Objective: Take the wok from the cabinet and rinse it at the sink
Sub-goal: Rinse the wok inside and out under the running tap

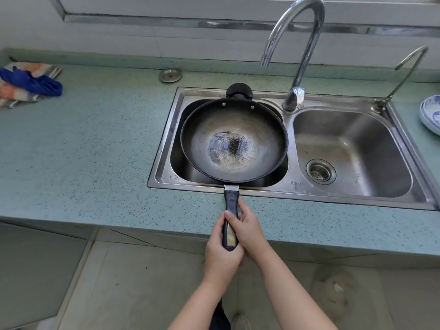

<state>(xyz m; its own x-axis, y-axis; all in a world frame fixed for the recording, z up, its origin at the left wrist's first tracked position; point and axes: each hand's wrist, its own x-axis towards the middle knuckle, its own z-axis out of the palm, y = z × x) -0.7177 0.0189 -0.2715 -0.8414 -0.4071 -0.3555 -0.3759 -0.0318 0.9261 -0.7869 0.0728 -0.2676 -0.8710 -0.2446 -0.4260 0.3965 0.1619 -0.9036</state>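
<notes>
A dark, worn wok (234, 139) sits over the left basin of the steel double sink (292, 186), its far helper handle resting on the back rim. Its long black handle (231, 206) sticks out toward me across the counter edge. My left hand (220, 253) grips the end of that handle from the left. My right hand (250, 229) wraps it from the right, slightly farther forward. The tall curved tap (295, 44) stands behind the sink, its spout above the wok's right rim; no water is running.
The right basin with its drain strainer (321, 171) holds nothing. A thin second tap (404, 67) rises at the far right, beside blue-and-white plates (431, 113). Folded cloths (26, 84) lie at the counter's left. A round metal cap (170, 75) sits behind the sink.
</notes>
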